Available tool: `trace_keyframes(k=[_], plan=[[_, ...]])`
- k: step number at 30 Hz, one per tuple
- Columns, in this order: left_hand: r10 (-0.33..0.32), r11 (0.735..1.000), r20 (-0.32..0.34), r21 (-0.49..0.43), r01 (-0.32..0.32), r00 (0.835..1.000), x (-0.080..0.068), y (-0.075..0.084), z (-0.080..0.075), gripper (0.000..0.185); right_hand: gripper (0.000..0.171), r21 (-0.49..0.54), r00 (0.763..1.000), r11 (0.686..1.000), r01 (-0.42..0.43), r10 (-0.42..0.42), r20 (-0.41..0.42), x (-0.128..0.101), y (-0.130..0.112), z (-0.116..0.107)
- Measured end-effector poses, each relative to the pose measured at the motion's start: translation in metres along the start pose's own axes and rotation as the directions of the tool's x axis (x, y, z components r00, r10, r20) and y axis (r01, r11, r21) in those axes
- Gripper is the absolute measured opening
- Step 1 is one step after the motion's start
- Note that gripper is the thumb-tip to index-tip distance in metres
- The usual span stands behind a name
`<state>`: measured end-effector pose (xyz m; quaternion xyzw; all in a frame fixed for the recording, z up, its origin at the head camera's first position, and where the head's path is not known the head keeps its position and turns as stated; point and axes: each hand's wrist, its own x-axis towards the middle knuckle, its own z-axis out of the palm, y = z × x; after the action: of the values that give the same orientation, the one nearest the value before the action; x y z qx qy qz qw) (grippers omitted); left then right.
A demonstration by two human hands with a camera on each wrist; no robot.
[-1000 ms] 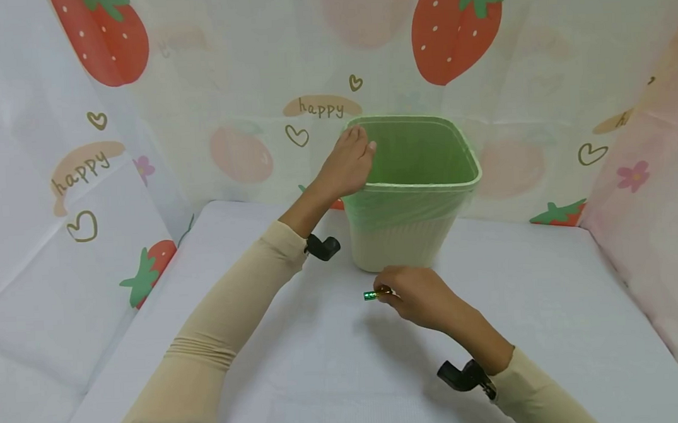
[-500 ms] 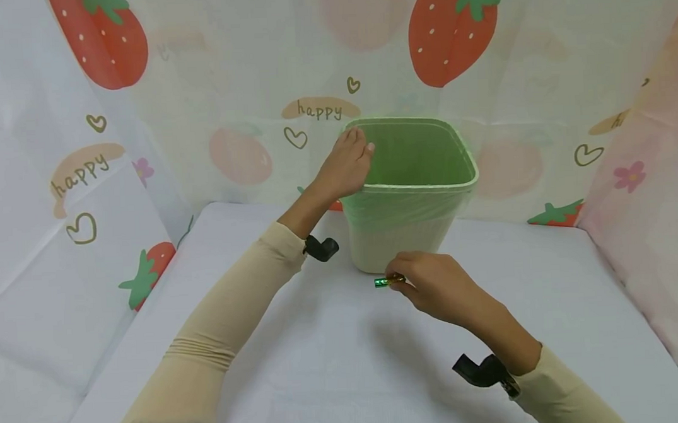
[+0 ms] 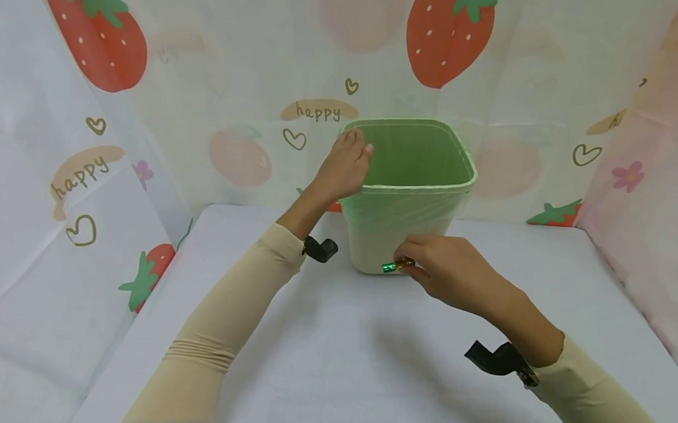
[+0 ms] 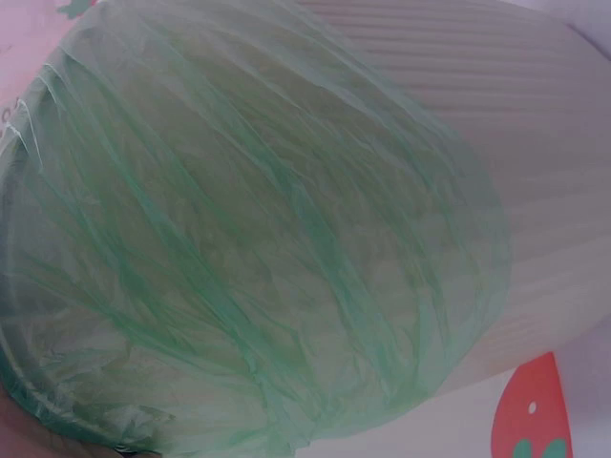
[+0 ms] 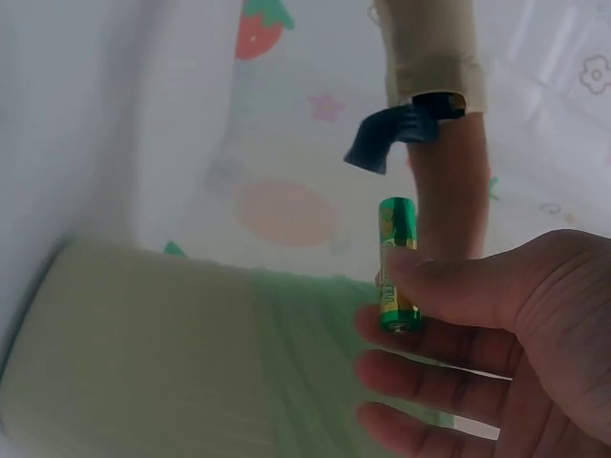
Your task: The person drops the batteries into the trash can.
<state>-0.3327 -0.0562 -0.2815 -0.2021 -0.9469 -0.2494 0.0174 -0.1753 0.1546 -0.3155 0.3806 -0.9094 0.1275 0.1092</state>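
Note:
A pale trash bin (image 3: 369,248) stands upright on the table, with a thin green bag (image 3: 412,203) lining it and folded down over its rim. My left hand (image 3: 344,164) grips the left side of the rim, fingers reaching over the edge. In the left wrist view the wrinkled bag (image 4: 286,219) fills most of the picture. My right hand (image 3: 455,272) pinches a green and gold battery (image 3: 391,267) between thumb and fingers, in front of the bin's lower wall. The right wrist view shows the battery (image 5: 395,219) with its printed label, the thumb pressed across it.
A white cloth (image 3: 323,363) covers the table. Behind the bin hangs a backdrop (image 3: 242,70) printed with strawberries, hearts and "happy". A pink side curtain (image 3: 669,235) borders the right, and a white one (image 3: 28,250) borders the left.
My right hand has risen with the battery, moving forward and to the right toward the bin's front. The left hand keeps its grip on the rim.

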Motion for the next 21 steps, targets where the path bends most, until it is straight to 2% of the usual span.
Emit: trace_keyframes(k=[9,21], plan=[[0.0,1.0,-0.002,-0.018,0.0,1.0,0.001,-0.001,0.001,0.06,0.016,0.002,1.0,1.0,0.011,-0.011,-0.003,0.003,0.003,-0.013],[-0.006,1.0,0.0,-0.03,0.006,1.0,0.0,-0.001,0.001,0.061,0.014,0.006,0.997,0.999,0.044,-0.043,-0.061,0.01,0.008,-0.036]])
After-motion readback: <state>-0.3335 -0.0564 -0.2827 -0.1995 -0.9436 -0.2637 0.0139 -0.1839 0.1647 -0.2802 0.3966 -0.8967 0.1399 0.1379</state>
